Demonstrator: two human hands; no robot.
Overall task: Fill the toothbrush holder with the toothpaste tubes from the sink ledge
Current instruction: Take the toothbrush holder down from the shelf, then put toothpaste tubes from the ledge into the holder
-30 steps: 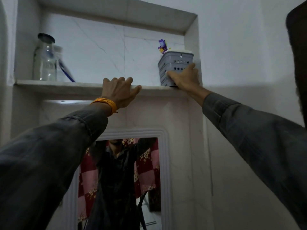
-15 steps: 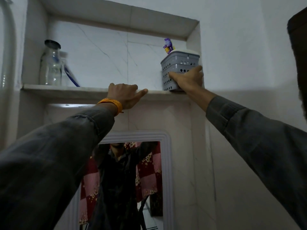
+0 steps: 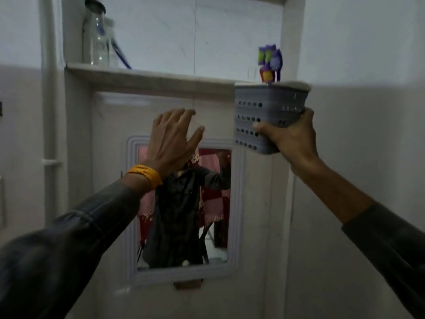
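Below the shelf (image 3: pixel 147 75), right hand (image 3: pixel 291 140) clamps the holder (image 3: pixel 264 111) low, in midair; left hand (image 3: pixel 173 137) spread, empty. Top-heavy: tilt could spill the purple tubes (image 3: pixel 269 63).

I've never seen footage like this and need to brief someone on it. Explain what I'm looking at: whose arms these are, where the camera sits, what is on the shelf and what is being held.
There is no machine here. A person wears one wide-angle camera on the head, so both arms reach into the picture from below; that is the only view.

The right hand has its grip closed around a grey perforated toothbrush holder, lifted clear of the shelf and held up in front of the wall. A purple item sticks out of its top; what it is, is too blurred to tell.

The left hand, with an orange wristband, is open and empty, fingers spread, in front of the wall.

On the recessed shelf stands a clear glass bottle with a dark cap, and beside it something blue leans against the wall. Below hangs a white-framed mirror, which reflects the person.

No sink ledge or toothpaste tubes are clearly in view.
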